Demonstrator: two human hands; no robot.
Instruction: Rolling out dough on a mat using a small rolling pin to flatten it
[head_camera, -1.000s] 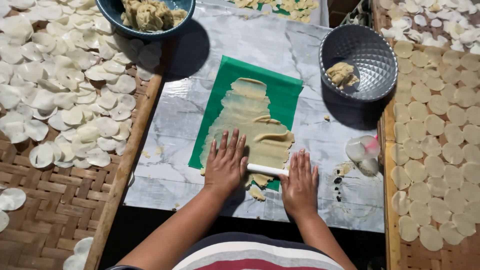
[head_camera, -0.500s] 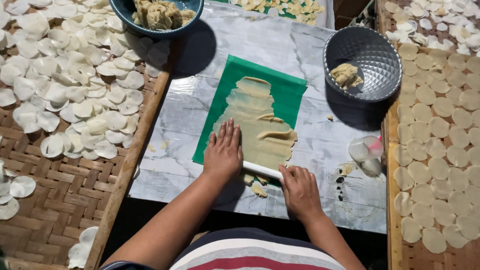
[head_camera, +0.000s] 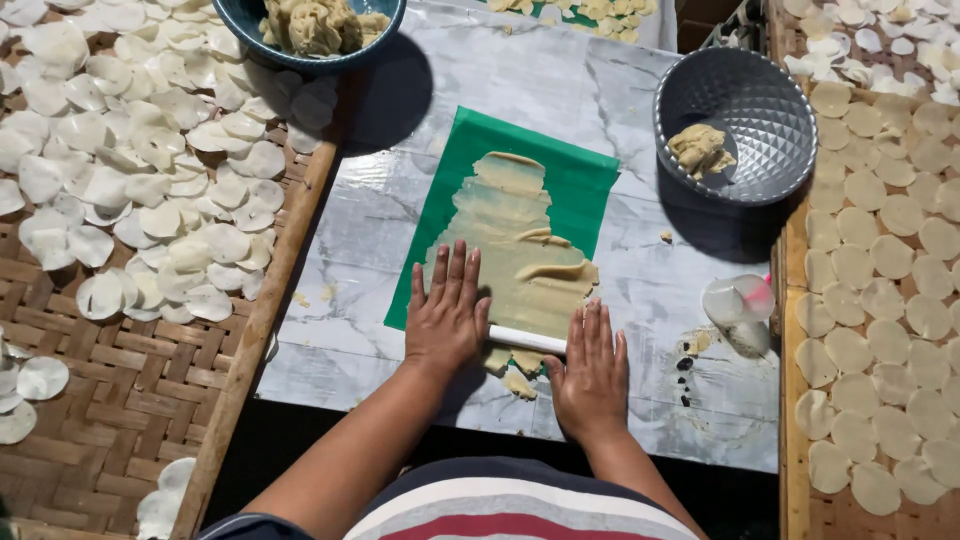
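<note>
Pressing flat, spread palms on a thin white roller (head_camera: 527, 340), the left hand (head_camera: 447, 318) and right hand (head_camera: 590, 375) work pale dough (head_camera: 515, 240) on a green sheet (head_camera: 585, 180) at twelve o'clock. Uneven pressure could tear the dough, or scraps (head_camera: 517, 380) at six o'clock could slide off the marble-patterned board (head_camera: 350, 250).

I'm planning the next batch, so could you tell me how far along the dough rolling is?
Done: many cut discs lie on the woven trays. In hand: left hand and right hand press a white rolling pin on flattened dough over the green sheet. Left: dough lumps in the blue bowl.
</note>
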